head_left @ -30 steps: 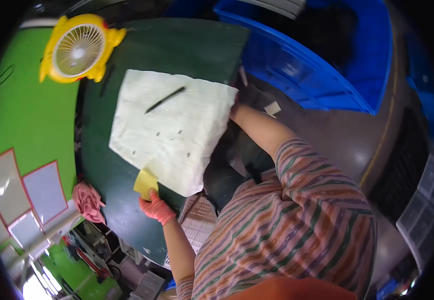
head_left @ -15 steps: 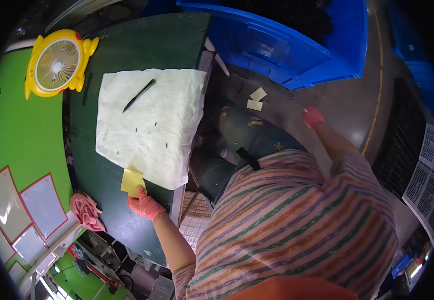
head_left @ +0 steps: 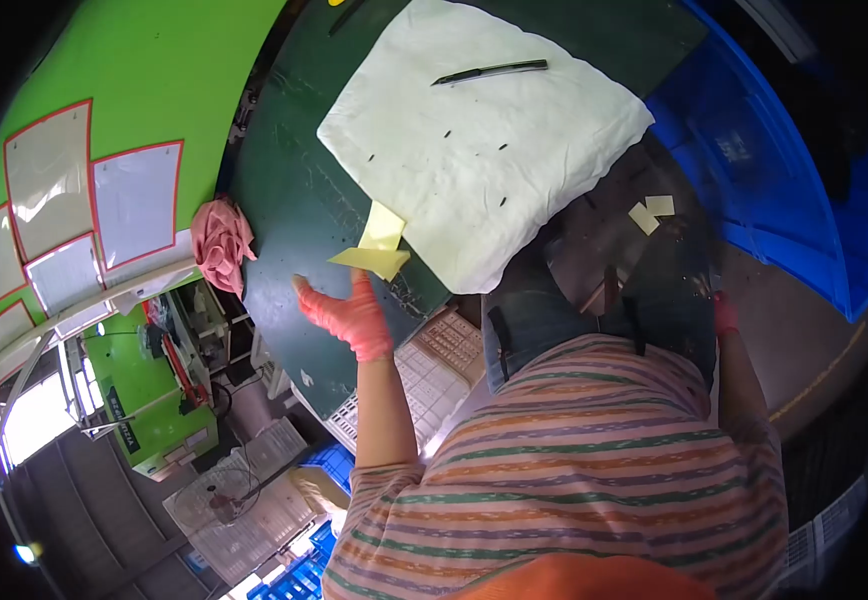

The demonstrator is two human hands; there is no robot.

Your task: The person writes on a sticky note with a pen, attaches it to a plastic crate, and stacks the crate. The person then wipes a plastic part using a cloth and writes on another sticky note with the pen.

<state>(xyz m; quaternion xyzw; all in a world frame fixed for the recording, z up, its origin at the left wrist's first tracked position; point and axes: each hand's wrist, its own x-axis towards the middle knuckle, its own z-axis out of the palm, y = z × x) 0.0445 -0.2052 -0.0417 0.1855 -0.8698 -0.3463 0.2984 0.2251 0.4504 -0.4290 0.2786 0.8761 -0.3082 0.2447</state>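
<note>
My left hand [head_left: 346, 315], in a pink glove with bare fingertips, is over the green tabletop [head_left: 294, 215] with thumb and fingers apart. One fingertip meets the lower edge of a tilted yellow paper slip [head_left: 372, 262]; I cannot tell whether it presses on it. Behind that slip, a second yellow slip [head_left: 384, 226] lies at the corner of a white cloth [head_left: 484, 150]. A black pen [head_left: 490, 72] and several small dark pieces [head_left: 503, 147] rest on the cloth. My right hand [head_left: 724, 313], also pink-gloved, hangs beside my leg, its fingers mostly hidden.
A crumpled pink cloth [head_left: 222, 245] sits at the table's left edge. Two pale paper slips [head_left: 651, 213] lie on the floor to the right, near a large blue bin [head_left: 754, 160]. White plastic crates [head_left: 434, 385] stand below the table's near edge.
The view has turned, and the fan has nearly left it. My left thumb has spread away from the yellow paper, where one slip now stands tilted. My right hand has come down beside my leg.
</note>
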